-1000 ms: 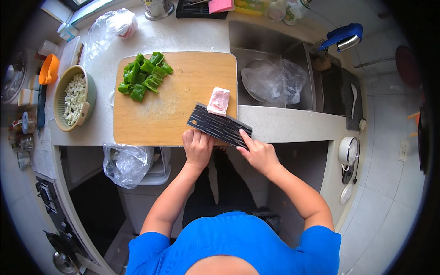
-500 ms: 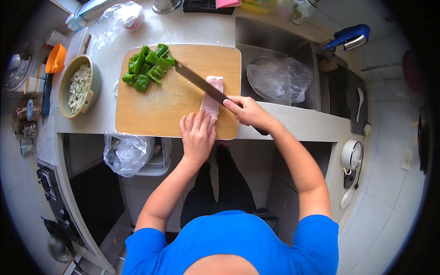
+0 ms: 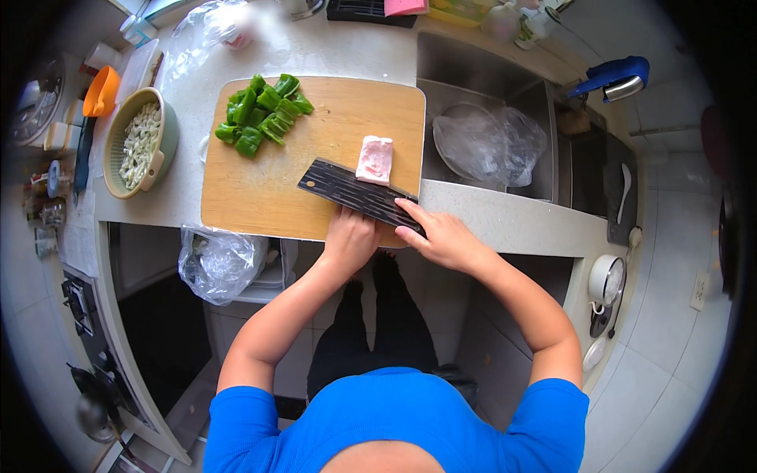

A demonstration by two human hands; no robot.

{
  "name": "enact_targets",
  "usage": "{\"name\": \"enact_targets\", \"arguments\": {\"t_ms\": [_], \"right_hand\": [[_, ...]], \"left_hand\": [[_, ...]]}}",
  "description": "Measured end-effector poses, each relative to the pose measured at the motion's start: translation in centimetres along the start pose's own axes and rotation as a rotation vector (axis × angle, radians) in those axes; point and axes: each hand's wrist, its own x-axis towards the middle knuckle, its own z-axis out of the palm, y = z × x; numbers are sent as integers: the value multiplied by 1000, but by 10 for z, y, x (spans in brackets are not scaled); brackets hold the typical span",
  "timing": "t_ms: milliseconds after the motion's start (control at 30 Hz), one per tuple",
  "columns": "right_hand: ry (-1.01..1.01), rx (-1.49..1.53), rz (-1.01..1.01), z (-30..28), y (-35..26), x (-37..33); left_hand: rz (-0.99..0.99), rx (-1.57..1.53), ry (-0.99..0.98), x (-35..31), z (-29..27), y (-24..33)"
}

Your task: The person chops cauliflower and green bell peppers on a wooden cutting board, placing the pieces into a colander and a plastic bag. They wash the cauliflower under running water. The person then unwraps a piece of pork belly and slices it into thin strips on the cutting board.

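A wooden cutting board (image 3: 260,189) lies on the counter in front of me. My right hand (image 3: 449,240) grips a kitchen knife (image 3: 355,189), its dark, textured blade turned broadside and slanting up to the left. Just beyond the blade sits a pale pink block of meat (image 3: 374,160). At the board's near edge is my left hand (image 3: 352,239), close against the blade; its fingertips are hidden under the knife, so whatever they touch cannot be seen. Chopped green peppers (image 3: 256,114) are heaped at the board's far left.
Left of the board stands a colander (image 3: 167,135) of pale chopped pieces, with an orange cup (image 3: 100,93) behind it. A sink (image 3: 540,118) on the right holds a plastic bag (image 3: 509,146). Another clear bag (image 3: 221,264) hangs below the counter's front edge.
The knife has turned from edge-on to broadside and come nearer me. My left hand has shifted right, beneath the blade. The long meat strip now shows only as a short block beyond the knife.
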Motion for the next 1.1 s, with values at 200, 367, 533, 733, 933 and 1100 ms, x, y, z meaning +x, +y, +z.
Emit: {"name": "enact_targets", "arguments": {"t_ms": [200,367,533,733,933,1100], "right_hand": [[77,117,-29,11,9,3],[-95,948,349,-14,26,10],[48,527,108,-10,10,3],[132,-43,-86,8,2,-8],[180,-30,-15,22,-1,-17],[273,-218,-18,40,6,-12]], "left_hand": [[-40,-10,-33,-6,6,-2],[-46,58,38,4,-3,4],[-30,4,89,1,1,-1],[-15,-67,15,-9,5,-5],[-8,-84,36,-10,7,-5],[-26,-84,5,-14,10,-4]]}}
